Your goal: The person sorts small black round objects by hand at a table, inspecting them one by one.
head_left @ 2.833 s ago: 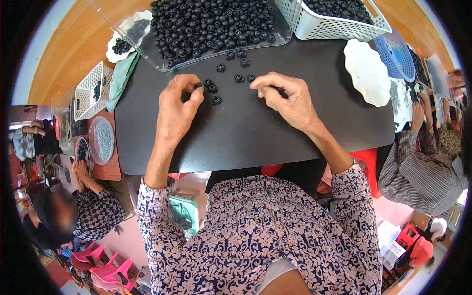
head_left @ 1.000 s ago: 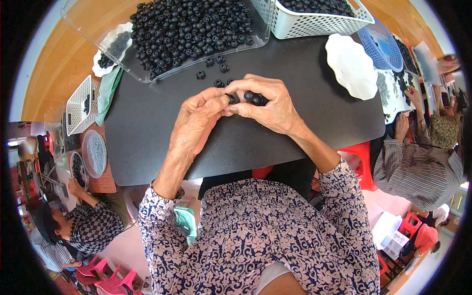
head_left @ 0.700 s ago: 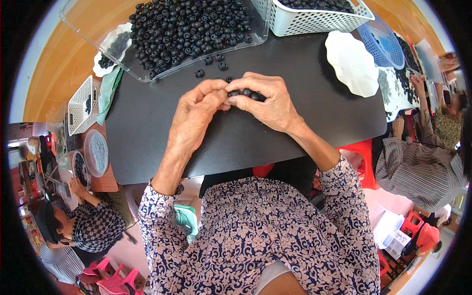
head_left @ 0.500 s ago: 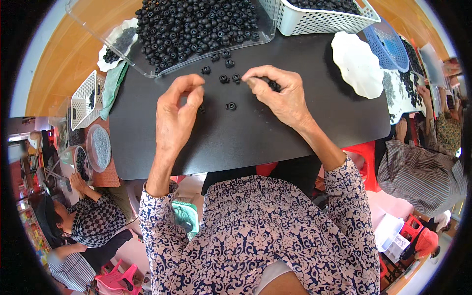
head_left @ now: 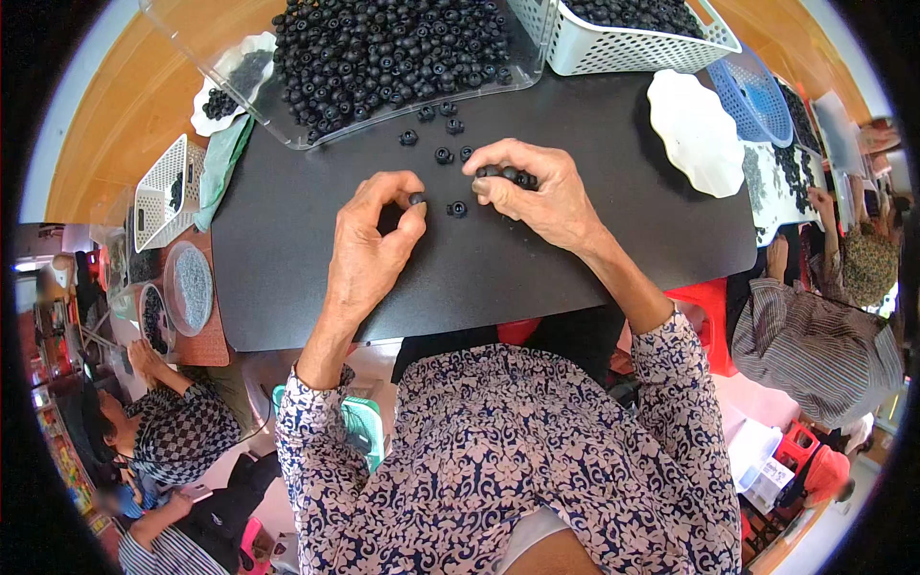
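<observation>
**Black beads pinched in both hands over the dark worktop**

Black beads lie loose near the far edge of the black worktop (head_left: 316,278), and each hand has some of them. The left hand (head_left: 369,249) is curled, its thumb and forefinger pressed together on a single bead (head_left: 417,198). The right hand (head_left: 541,192) rests just beside it, fingers bent and closed over a small cluster of beads (head_left: 513,175) — two or three show dark between the fingertips. Between the two hands one loose bead (head_left: 457,208) sits on the worktop, touching neither hand. A few more stray beads (head_left: 441,153) lie scattered a little farther on, near the clear tray (head_left: 220,57).

That tray runs along the worktop's far edge and is heaped with the same black beads. A white slotted basket (head_left: 613,53) stands beside it at the far right corner, also holding dark beads. A white scalloped dish (head_left: 695,129) lies near the right edge, with a blue mesh basket (head_left: 757,96) just beyond it. Off the left edge stands another small white basket (head_left: 163,187) — and other people sit at either side, well apart from the hands.
</observation>
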Demonstrator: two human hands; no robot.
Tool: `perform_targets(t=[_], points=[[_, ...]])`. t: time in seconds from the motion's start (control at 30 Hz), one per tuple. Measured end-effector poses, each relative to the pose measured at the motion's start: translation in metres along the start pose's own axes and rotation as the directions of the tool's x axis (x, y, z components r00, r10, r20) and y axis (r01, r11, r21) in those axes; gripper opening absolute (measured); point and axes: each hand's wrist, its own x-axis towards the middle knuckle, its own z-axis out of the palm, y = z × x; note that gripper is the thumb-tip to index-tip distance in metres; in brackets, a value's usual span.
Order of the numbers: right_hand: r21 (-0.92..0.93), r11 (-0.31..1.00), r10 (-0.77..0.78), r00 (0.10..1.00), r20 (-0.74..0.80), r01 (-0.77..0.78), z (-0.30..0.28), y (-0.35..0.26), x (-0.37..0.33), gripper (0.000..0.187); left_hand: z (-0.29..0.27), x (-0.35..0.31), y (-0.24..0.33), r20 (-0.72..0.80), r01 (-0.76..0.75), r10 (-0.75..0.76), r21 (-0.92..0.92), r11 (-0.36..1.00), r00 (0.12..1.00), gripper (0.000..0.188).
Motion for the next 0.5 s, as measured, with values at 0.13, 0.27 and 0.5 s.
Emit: perform_targets(t=[0.13,0.27,0.5], points=[[-0.150,0.984,-0.088,0.995,0.037,0.093,0.000,-0.004,0.000,0.015,0.006,0.004,0.012,0.095,0.223,-0.203,-0.496,0.839,0.975,0.015],[-0.145,0.980,-0.131,0.991,0.034,0.134,0.001,-0.006,0.001,0.015,0.018,0.009,0.015,0.163,0.246,-0.185,-0.594,0.766,0.969,0.013],[-0.098,0.970,-0.221,0.975,0.002,0.220,0.002,0.005,0.004,0.019,0.033,0.017,0.016,0.161,0.266,-0.222,-0.741,0.616,0.962,0.017]])
